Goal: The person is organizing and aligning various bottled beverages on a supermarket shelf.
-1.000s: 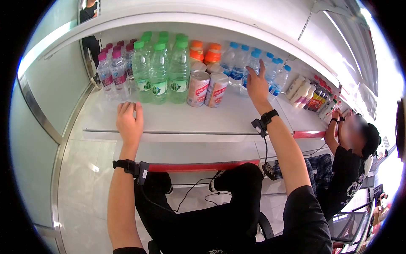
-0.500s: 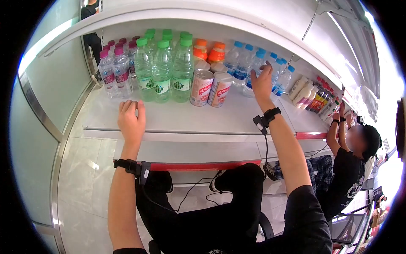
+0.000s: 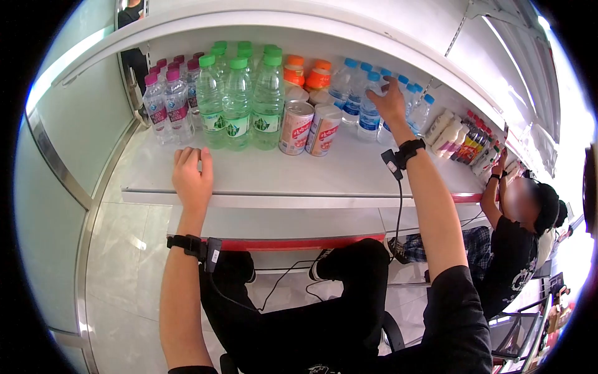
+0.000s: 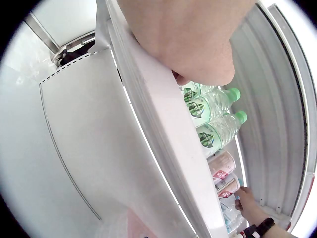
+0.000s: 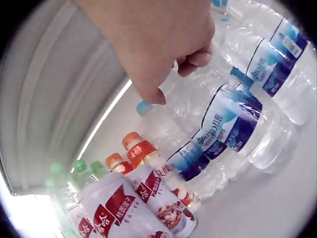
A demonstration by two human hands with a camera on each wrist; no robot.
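My left hand (image 3: 193, 177) rests at the white shelf's front edge (image 3: 261, 201), fingers loosely bent, holding nothing; it fills the top of the left wrist view (image 4: 193, 39). My right hand (image 3: 391, 105) is among clear blue-capped bottles (image 3: 369, 115) at the right of the shelf. In the right wrist view, the thumb and bent fingers of that hand (image 5: 163, 54) stand apart over the top of a blue-labelled bottle (image 5: 230, 119); whether they touch it is unclear. Two pink-and-white cans (image 3: 296, 129) stand left of these bottles, beside green-capped bottles (image 3: 266, 109).
Purple-capped bottles (image 3: 177, 112) stand at the left end, orange-capped ones (image 3: 318, 78) behind the cans. An upper shelf (image 3: 268, 19) overhangs them. White and dark bottles (image 3: 448, 138) stand farther right, near another person (image 3: 514, 268). A cable (image 3: 400, 218) hangs from my right wrist.
My right hand has shifted right and slightly up among the blue-capped bottles, uncovering one bottle's label; its fingers are more bent than before. My left hand has stayed nearly still.
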